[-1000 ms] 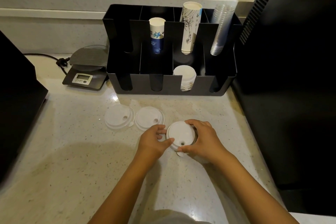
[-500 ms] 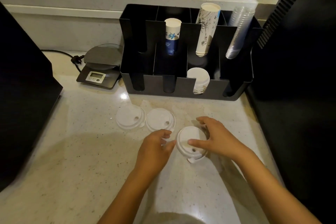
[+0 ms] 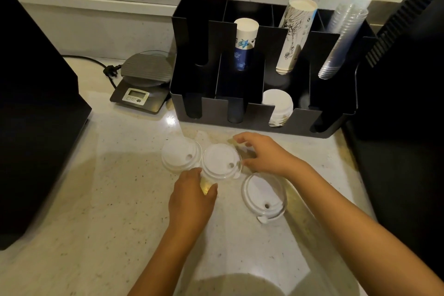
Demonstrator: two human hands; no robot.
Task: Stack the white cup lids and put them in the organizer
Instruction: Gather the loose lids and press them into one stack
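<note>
Three sets of white cup lids lie on the counter. One lid (image 3: 181, 156) is on the left and a middle lid (image 3: 221, 161) sits against it. A short stack of lids (image 3: 264, 196) rests apart, nearer to me on the right. My left hand (image 3: 191, 197) grips the middle lid's near rim with curled fingers. My right hand (image 3: 266, 154) is at that lid's right rim, thumb touching it and fingers spread. The black organizer (image 3: 211, 108) stands behind, with a stack of white lids (image 3: 277, 106) in a front slot.
Paper cup stacks (image 3: 296, 36) and clear plastic cups (image 3: 343, 41) fill the organizer's back slots. A small digital scale (image 3: 144, 81) with a cord sits to its left. Black machines flank the counter on the left (image 3: 36, 103) and on the right (image 3: 403, 103).
Both hands have let go of the lid stack, which now lies alone on the counter, and have moved up and left to the middle lid. The camera has come closer.
</note>
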